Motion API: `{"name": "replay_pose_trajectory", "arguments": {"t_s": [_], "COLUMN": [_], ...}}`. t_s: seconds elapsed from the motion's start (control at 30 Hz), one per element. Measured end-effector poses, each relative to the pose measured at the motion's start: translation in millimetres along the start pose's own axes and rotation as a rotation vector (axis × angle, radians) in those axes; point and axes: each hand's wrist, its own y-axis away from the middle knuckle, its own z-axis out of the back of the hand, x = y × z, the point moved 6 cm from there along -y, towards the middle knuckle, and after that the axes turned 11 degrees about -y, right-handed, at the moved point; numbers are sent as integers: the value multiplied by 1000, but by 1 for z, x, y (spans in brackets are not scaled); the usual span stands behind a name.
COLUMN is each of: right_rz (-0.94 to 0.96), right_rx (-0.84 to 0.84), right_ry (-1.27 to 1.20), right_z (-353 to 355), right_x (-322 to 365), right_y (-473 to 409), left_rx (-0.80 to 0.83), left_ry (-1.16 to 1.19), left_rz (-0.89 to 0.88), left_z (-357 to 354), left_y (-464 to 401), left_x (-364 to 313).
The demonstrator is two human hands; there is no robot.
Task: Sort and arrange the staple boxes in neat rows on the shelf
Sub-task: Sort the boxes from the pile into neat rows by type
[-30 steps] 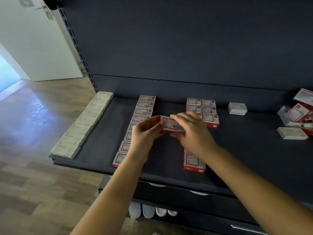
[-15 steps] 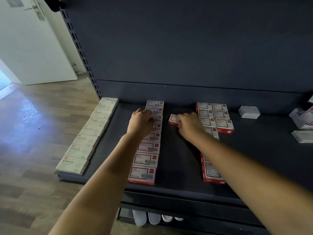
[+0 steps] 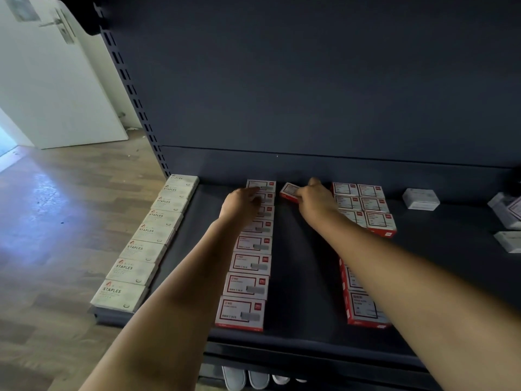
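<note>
On the dark shelf a row of red-and-white staple boxes runs from front to back. My left hand rests on the back boxes of that row, fingers extended. My right hand grips a single red-and-white box at the back of the shelf, just right of the row. A double row of red-and-white boxes lies right of that hand. Two more sit near the front under my right forearm. Beige STAPLES boxes line the left edge.
A white box sits alone at the back right, and loose boxes lie at the far right edge. The shelf's back panel rises close behind. Wooden floor and a white door lie left. White shoes show below the shelf.
Both hands reached from mid-shelf to the back. The right hand carried the box to the back wall beside the row, and the left hand let go and moved onto the row's back boxes.
</note>
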Motion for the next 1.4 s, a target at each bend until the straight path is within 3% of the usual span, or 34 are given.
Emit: {"name": "replay_pose_trajectory", "arguments": {"t_s": [0.27,0.47,0.6,0.73,0.9,1.07,1.23,1.4], "right_rz": [-41,-61,-51,30,200,166,156,71], "right_rx": [-38,47,130,95,31,-21,-68,-108], "right_ry": [-255,-462,-449,-344,-249,-175,-299,-325], "right_z": [-1,-4,0,12,37,54,79,102], "right_x": [-6,8,10,12,3,-39,-87,-148], "right_y": [-3,5,12,29,71,111,143,169], "left_rx": [38,24,73,6,-93,-86,-37,-5], "left_ry": [64,154,73,-151,-251,-283,-224,-207], "left_rz": [42,34,16,-115,-385,-527,-623,-631], "left_z": [0,-1,-7,-5,-9,-30,-58,-88], "left_y": [-2,-2,-4,8,47,92,128,148], "left_x": [1,2,4,-8,-53,-108,-165,-212]}}
